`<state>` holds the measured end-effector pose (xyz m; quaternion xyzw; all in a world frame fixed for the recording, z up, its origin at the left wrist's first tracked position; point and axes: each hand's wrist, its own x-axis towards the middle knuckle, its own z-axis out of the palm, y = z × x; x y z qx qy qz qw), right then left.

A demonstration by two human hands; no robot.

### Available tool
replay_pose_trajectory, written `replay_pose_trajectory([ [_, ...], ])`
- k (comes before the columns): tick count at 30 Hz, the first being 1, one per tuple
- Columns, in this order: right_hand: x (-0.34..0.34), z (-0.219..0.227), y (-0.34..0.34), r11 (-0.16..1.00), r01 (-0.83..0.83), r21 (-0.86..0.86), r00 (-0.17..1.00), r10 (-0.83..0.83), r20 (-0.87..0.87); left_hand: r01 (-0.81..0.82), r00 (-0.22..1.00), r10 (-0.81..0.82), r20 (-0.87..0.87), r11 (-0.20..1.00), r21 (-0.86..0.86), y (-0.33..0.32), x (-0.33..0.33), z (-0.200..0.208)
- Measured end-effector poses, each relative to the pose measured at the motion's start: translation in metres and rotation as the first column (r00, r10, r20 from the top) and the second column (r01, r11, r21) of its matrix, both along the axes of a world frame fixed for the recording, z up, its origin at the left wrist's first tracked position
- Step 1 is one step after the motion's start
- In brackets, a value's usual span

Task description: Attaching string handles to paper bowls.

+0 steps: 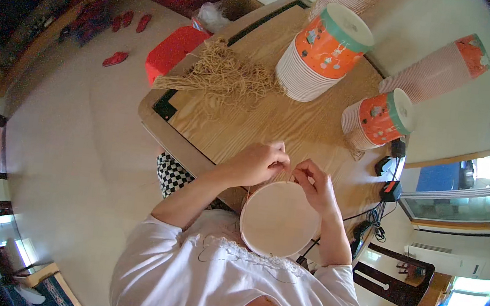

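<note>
Close to my chest, at the table's near edge, a paper bucket or tub shows its round white end (280, 219); its sides are mostly hidden. Just past its far rim, my left hand (261, 162) is closed in a pinch. My right hand (316, 187) pinches too, its fingertips at the rim and a short gap from the left ones. Whatever lies between the fingers is too small to make out. Farther off to the left spreads a loose heap of tan twine (223, 73) on the wooden table (248, 126).
A tall stack of orange-and-green paper buckets (326, 48) stands at the back, with a shorter stack (380, 119) to its right. Another stack (439, 69) leans by the wall. Black cables and adapters (389, 192) line the right edge. A red stool (175, 50) stands beyond the left edge.
</note>
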<state>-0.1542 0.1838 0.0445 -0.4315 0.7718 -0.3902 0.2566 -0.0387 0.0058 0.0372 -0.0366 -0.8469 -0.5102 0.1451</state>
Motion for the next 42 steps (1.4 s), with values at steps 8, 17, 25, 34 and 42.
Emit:
replay_pose_trajectory([
  [8, -0.001, 0.003, -0.004, 1.0, 0.031, -0.006, 0.995, -0.03, 0.09, -0.016, 0.999, 0.007, 0.054, 0.986, 0.168, 0.009, -0.005, -0.006],
  [17, -0.001, -0.001, -0.004, 0.999, 0.041, -0.031, 0.996, -0.039, 0.075, -0.005, 0.998, 0.007, -0.064, 1.0, 0.022, 0.005, -0.001, -0.017],
  [25, -0.002, -0.005, -0.002, 0.999, 0.032, -0.044, 0.998, -0.029, 0.061, 0.053, 0.999, -0.053, 0.0, 0.999, -0.011, 0.01, -0.004, -0.015],
  [34, -0.002, 0.003, -0.005, 0.986, 0.121, -0.112, 0.992, -0.115, 0.06, 0.068, 0.997, -0.069, 0.022, 0.997, 0.029, 0.007, -0.006, 0.003],
  [42, -0.003, 0.005, -0.004, 0.997, 0.062, -0.045, 0.988, -0.055, 0.146, 0.144, 0.99, -0.144, 0.014, 0.99, -0.011, 0.007, -0.007, 0.0],
])
